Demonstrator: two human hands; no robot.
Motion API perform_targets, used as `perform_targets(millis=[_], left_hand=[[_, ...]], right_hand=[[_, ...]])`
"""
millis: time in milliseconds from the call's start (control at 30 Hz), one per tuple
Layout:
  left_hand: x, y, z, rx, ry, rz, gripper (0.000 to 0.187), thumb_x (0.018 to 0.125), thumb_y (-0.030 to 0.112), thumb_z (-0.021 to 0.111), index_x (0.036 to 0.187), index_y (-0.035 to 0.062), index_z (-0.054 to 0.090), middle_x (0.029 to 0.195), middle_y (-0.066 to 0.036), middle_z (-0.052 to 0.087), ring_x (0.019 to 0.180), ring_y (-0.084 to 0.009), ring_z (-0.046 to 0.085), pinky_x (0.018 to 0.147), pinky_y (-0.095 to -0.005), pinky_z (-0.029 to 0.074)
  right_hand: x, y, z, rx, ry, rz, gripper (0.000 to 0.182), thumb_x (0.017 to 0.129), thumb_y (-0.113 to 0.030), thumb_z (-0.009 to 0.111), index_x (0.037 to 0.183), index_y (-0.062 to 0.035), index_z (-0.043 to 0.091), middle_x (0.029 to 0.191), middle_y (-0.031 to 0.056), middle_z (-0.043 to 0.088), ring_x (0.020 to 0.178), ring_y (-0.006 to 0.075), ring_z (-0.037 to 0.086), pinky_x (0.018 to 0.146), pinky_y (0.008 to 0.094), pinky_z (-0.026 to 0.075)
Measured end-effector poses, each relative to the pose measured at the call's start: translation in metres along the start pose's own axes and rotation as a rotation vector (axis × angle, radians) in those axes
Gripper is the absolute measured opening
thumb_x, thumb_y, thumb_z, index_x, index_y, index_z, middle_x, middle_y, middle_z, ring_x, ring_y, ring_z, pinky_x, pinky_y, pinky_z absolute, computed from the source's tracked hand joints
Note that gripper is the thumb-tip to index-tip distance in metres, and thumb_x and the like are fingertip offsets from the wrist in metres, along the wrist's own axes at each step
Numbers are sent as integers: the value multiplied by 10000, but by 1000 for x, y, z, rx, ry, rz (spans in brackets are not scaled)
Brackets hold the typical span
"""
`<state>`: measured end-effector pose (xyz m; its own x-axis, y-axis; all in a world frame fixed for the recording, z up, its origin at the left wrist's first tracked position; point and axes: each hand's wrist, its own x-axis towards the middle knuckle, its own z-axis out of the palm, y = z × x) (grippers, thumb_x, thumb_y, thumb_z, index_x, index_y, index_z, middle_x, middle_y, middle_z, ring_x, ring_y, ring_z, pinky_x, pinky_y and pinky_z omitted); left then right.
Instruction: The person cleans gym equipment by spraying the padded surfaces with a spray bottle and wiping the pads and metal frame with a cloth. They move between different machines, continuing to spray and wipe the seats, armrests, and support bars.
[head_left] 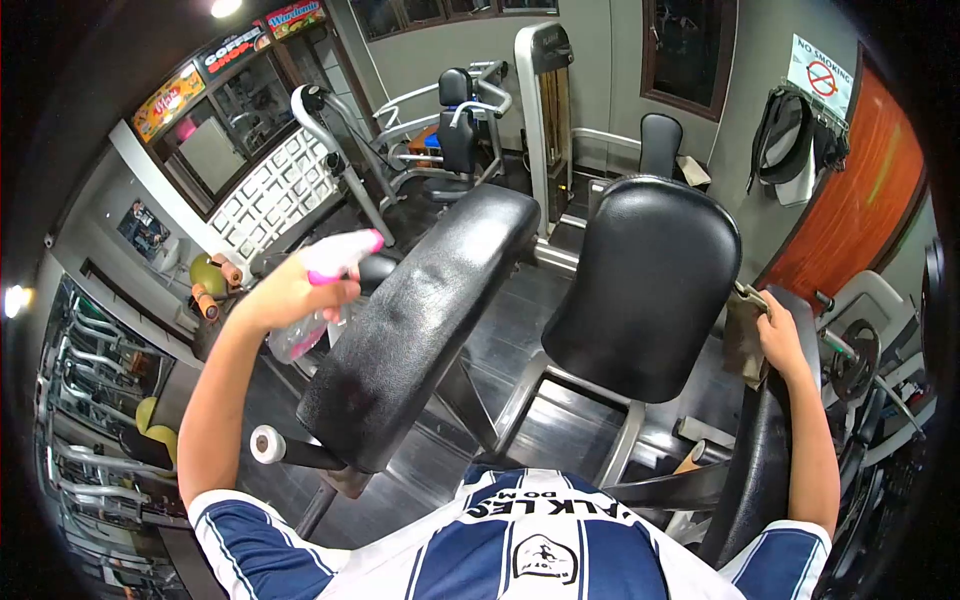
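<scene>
My left hand [318, 285] is wrapped round a clear spray bottle [297, 338] with a pink and white nozzle, held over the left side of a long black padded bench [420, 320]. On the right, my right hand [778, 328] grips a dark olive cloth [744, 338], which hangs down beside the right edge of a black padded backrest [655, 280]. Below that hand runs another black pad [755, 470].
A white-capped handle [268, 444] juts out at the lower left. Metal frame bars [520, 400] cross beneath the pads. Behind stand a tall machine column [545, 120] and other gym machines. A weight plate [856, 362] is at the right.
</scene>
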<state>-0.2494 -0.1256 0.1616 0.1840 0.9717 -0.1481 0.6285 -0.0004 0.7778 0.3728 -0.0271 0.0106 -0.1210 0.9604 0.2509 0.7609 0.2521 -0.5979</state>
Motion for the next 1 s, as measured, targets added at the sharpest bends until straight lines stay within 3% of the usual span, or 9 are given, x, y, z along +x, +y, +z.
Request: perform_targets(millis=[200, 333, 433, 567, 667, 700, 767, 900, 1000], left_hand=[[-25, -29, 4, 1, -86, -3, 573, 807, 67, 619, 1373, 41, 531, 790, -30, 624, 610, -103, 599, 596, -268, 525], [-66, -47, 2, -25, -47, -57, 249, 743, 78, 614, 969, -28, 630, 708, -51, 637, 603, -127, 628, 592, -275, 535], [-102, -62, -1, -79, 51, -87, 152, 716, 92, 627, 813, -14, 580, 678, -62, 633, 585, -141, 634, 587, -284, 539], [-145, -80, 4, -27, 205, -169, 224, 758, 130, 643, 904, -36, 605, 638, -55, 606, 566, -155, 648, 576, -288, 539], [-162, -119, 19, -229, 589, -80, 360, 859, 130, 621, 1179, -21, 557, 771, -26, 572, 644, -129, 613, 623, -292, 534], [-162, -124, 22, -225, 621, -91, 358, 890, 191, 631, 1173, -6, 535, 748, -18, 549, 667, -131, 595, 673, -300, 520], [-147, -128, 29, -247, 704, -73, 393, 928, 257, 639, 1203, 11, 503, 768, 0, 515, 686, -112, 542, 727, -299, 501], [-105, -136, 40, -149, 758, -36, 636, 938, 271, 644, 1465, 19, 393, 1098, -37, 529, 778, -92, 547, 702, -255, 478], [-84, -156, 37, 106, 730, 33, 538, 909, 270, 680, 1355, 15, 517, 969, -17, 564, 800, -81, 539, 680, -244, 460]], right_hand=[[0, 6, 5, -77, 48, 12, 275, 859, -51, 452, 1111, -9, 555, 914, 266, 603, 922, 424, 617, 835, 415, 466], [1, -3, 3, -107, -11, 67, 300, 862, -25, 441, 1137, -7, 560, 860, 209, 592, 857, 305, 621, 804, 358, 458], [3, -12, 2, -128, -40, 126, 310, 861, -2, 423, 1139, -6, 559, 883, 182, 604, 853, 256, 603, 814, 330, 453], [8, 13, 7, -10, 53, -40, 339, 900, 0, 393, 1192, -15, 564, 1023, 173, 638, 1013, 225, 607, 923, 306, 431], [22, 38, 6, 270, 261, -66, 395, 920, 11, 377, 1278, -11, 540, 1213, 111, 601, 1172, 218, 542, 1026, 316, 395], [28, 42, 10, 445, 488, 169, 396, 1010, -72, 374, 1390, -33, 478, 1363, 103, 543, 1268, 234, 505, 1061, 361, 397], [45, 49, -4, 737, 544, 128, 417, 1061, -207, 412, 1450, -55, 413, 1426, 99, 501, 1294, 232, 504, 1080, 380, 403], [92, -75, -22, 1001, 596, -42, 453, 1044, -284, 490, 1426, -56, 403, 1359, 105, 540, 1202, 234, 570, 1037, 400, 450], [118, -172, 23, 946, 680, -185, 533, 1021, -325, 543, 1458, -76, 367, 1383, 107, 510, 1216, 220, 540, 1032, 394, 435]])
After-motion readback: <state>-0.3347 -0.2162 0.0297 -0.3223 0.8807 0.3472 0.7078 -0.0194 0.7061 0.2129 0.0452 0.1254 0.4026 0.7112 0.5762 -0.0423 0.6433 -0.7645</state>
